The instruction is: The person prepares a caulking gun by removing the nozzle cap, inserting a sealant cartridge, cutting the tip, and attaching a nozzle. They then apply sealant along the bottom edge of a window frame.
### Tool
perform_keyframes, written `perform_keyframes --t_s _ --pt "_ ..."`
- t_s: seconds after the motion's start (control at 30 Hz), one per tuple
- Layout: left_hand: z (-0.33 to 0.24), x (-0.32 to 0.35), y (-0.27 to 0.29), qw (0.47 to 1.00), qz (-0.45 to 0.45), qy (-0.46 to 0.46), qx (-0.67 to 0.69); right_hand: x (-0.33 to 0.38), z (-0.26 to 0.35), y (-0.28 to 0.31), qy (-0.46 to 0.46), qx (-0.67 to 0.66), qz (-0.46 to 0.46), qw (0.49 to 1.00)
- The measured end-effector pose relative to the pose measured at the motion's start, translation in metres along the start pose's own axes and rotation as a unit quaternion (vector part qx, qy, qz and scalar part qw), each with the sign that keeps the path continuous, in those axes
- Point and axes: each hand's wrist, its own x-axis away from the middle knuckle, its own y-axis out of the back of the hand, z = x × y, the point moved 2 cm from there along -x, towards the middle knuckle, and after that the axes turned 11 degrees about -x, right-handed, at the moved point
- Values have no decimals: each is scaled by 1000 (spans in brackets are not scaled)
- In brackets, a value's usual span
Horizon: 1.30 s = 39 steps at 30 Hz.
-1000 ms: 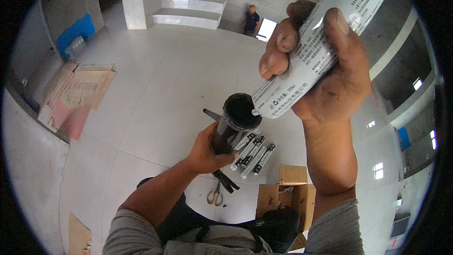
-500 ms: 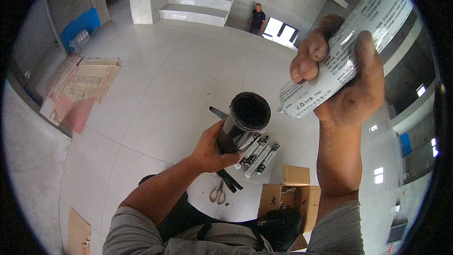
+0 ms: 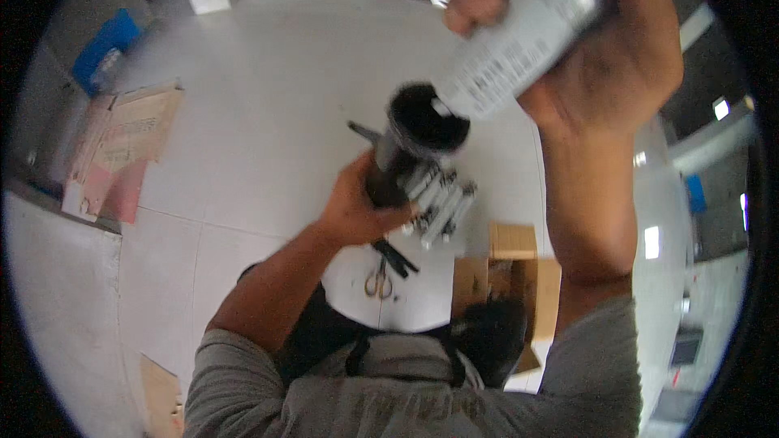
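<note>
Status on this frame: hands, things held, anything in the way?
Left hand gripping black tube. Right hand holding white pack, tip at tube's open mouth, contact unclear through blur. Nothing visible in the way.

A wide camera on the person's head looks steeply down, the right hand nearest it, the left hand farther below, floor beyond both hands, shirt behind them.
</note>
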Motion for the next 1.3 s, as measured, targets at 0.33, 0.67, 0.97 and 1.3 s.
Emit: perform_keyframes --t_s 0.33,0.67,0.97,1.3 --pt "-1 -2 -11 998 4 -24 66 32 -28 9 -38 12 -92 995" --pt "1 -6 -5 999 -2 -5 50 19 2 12 48 19 -78 996" --pt "17 4 8 992 -96 -52 56 102 -49 69 49 38 -276 959" --pt "30 7 21 981 -88 -158 70 436 -294 -18 -478 -95 -529 694"
